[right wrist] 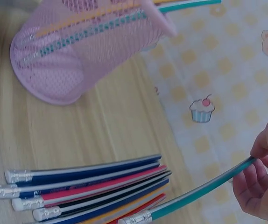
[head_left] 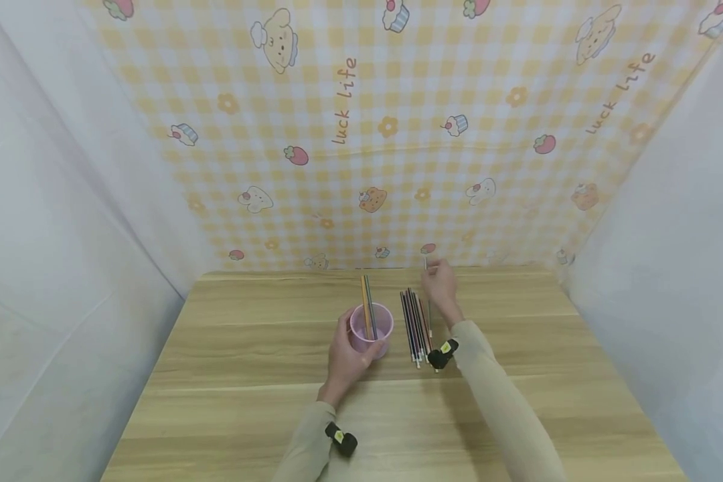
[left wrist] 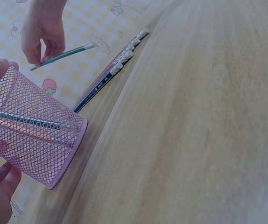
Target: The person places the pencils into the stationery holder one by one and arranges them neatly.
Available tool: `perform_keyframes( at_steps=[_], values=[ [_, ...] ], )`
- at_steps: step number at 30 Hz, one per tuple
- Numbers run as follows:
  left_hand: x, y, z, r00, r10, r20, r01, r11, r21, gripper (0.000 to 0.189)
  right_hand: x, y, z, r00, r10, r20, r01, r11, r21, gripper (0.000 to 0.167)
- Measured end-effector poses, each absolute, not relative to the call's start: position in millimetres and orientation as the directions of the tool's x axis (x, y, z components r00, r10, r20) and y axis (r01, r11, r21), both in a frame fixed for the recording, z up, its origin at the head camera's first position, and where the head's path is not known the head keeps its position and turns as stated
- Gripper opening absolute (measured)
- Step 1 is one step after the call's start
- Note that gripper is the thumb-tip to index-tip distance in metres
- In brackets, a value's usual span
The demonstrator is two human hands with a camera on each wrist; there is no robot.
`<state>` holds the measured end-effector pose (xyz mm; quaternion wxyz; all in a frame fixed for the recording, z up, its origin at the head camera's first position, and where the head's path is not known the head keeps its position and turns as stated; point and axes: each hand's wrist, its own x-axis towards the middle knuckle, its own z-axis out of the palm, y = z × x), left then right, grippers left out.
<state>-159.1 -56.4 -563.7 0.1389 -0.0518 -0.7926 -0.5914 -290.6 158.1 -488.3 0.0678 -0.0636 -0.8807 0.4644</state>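
Observation:
My left hand [head_left: 346,358] grips a pink mesh pen cup [right wrist: 92,51] from its left side, fingers and thumb round the wall. Inside the cup lean a yellow pencil [head_left: 365,301] and a green pencil [left wrist: 26,119], eraser ends down. Right of the cup, my right hand [head_left: 441,288] pinches another green pencil [right wrist: 204,191] near its far end, the white eraser pointing back toward me. Beside that hand a row of pencils [right wrist: 92,186] in dark blue, red, black and yellow lies on the table, erasers toward me.
The wood-grain table [head_left: 247,415] meets a yellow checked cloth [head_left: 422,87] with cartoon prints at its back edge. White drapes [head_left: 54,268] hang at the left and right sides. Each sleeve carries a small black device [head_left: 341,440] at the wrist.

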Motion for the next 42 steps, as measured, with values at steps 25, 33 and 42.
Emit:
perform_keyframes(
  at_steps=[25,33,42],
  values=[
    [-159.0,-57.3,-564.3,-0.955,-0.082,0.285,0.253,0.280,0.926,0.088,-267.6,130.1,-428.7,-0.975,0.090,0.202,-0.138,0.467,-0.873,0.041],
    [-159.6,-57.4,-564.9,-0.954,-0.083,0.288,0.255,0.281,0.925,0.087,-250.2,109.2,-395.3,-0.957,0.056,0.286,-0.240,0.403,-0.883,0.036],
    [-160.1,-57.5,-566.0,-0.955,-0.076,0.288,0.255,0.288,0.923,0.089,-244.1,90.0,-390.1,-0.919,-0.010,0.395,-0.371,0.365,-0.854,0.032]
  ],
)
